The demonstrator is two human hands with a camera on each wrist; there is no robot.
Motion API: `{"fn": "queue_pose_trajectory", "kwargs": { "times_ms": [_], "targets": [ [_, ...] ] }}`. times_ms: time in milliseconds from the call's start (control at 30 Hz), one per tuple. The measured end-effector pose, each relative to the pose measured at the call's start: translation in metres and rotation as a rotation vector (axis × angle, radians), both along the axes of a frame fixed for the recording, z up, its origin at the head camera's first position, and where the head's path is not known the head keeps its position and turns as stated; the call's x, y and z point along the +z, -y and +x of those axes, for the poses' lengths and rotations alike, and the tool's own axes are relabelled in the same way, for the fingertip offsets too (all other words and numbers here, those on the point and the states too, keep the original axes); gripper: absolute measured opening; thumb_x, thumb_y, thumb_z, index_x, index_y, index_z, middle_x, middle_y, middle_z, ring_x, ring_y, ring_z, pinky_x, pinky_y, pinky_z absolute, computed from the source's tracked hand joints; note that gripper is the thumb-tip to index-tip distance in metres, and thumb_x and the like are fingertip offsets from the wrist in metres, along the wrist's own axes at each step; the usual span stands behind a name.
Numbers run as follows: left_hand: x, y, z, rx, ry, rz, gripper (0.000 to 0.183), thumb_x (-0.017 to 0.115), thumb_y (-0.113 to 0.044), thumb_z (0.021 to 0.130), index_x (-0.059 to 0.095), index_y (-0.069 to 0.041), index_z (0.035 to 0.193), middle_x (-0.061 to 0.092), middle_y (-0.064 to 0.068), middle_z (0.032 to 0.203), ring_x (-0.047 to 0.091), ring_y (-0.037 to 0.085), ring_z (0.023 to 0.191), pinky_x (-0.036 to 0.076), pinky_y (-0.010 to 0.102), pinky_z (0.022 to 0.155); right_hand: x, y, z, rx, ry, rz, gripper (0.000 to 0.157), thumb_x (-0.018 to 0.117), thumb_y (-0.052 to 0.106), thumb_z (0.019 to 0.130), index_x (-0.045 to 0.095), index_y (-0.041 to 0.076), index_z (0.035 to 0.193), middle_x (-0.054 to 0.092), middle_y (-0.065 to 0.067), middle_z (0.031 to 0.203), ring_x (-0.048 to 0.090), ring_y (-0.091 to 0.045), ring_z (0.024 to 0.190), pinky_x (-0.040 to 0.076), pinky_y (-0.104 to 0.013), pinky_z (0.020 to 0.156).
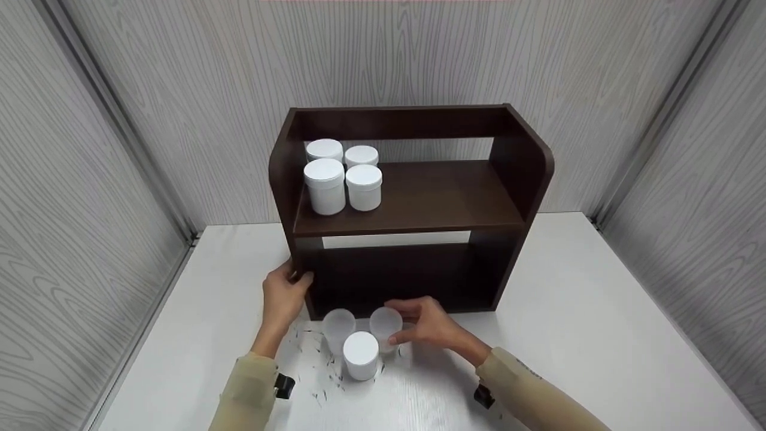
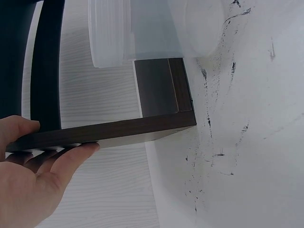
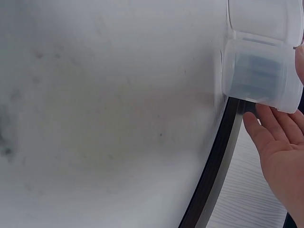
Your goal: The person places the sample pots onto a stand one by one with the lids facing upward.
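My left hand [image 1: 283, 296] grips the front edge of the dark brown shelf's left side panel [image 2: 109, 130], thumb on one face and fingers on the other. My right hand [image 1: 432, 326] holds a translucent plastic jar [image 1: 385, 323] from its right side, thumb at the front and forefinger behind; its other fingers [image 3: 273, 126] lie partly behind the jar. Beside that jar stands a second translucent jar [image 1: 339, 328]. A white jar with a white lid [image 1: 361, 356] stands upright in front of the two, on the white table before the shelf.
On the upper board of the shelf [image 1: 446, 191], at its left end, stand several white lidded jars [image 1: 364, 187] in two rows. Dark scuff marks [image 1: 326, 359] spot the table near the jars. Grey wood-grain panels [image 1: 395, 54] enclose the table at the back and sides.
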State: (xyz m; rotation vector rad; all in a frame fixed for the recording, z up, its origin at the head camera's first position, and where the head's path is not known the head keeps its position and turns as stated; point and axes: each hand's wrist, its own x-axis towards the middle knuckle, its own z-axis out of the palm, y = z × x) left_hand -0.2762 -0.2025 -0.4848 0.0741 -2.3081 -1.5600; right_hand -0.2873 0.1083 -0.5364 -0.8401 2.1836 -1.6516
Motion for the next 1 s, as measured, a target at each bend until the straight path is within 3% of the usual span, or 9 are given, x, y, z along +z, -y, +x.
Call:
{"fn": "queue_pose_trajectory", "kwargs": {
  "times_ms": [267,700,1000],
  "targets": [
    [-0.0007,-0.0002,-0.0004,-0.012,-0.005,-0.009,0.047,0.066,-0.007,0.1,0.057,0.013,0.141,0.064,0.032,0.135,0.065,0.044,0.124,0.058,0.048,0.099,0.0014,-0.0038,0.0027,-0.019,0.017,0.021,0.072,0.094,0.004,0.077,0.062,-0.008,0.14,0.064,-0.02,0.141,0.066,-0.034,0.125,0.054,-0.044,0.105],
    [-0.0005,-0.0008,-0.001,0.01,-0.008,0.001,0.043,0.068,-0.006,0.098,0.062,0.01,0.137,0.067,0.029,0.132,0.068,0.04,0.12,0.059,0.046,0.096,-0.0019,-0.0041,0.0017,-0.025,0.018,-0.01,0.071,0.094,0.002,0.076,0.062,-0.011,0.139,0.063,-0.024,0.14,0.065,-0.037,0.125,0.054,-0.047,0.105],
    [-0.0006,-0.0002,-0.0008,0.003,-0.011,0.006,0.047,0.067,-0.005,0.098,0.059,0.011,0.142,0.065,0.029,0.135,0.066,0.041,0.122,0.058,0.047,0.098,0.0001,-0.0075,0.0055,-0.058,0.017,0.003,0.071,0.096,0.005,0.075,0.065,-0.008,0.137,0.066,-0.019,0.138,0.066,-0.032,0.124,0.055,-0.041,0.104]
  ]
}}
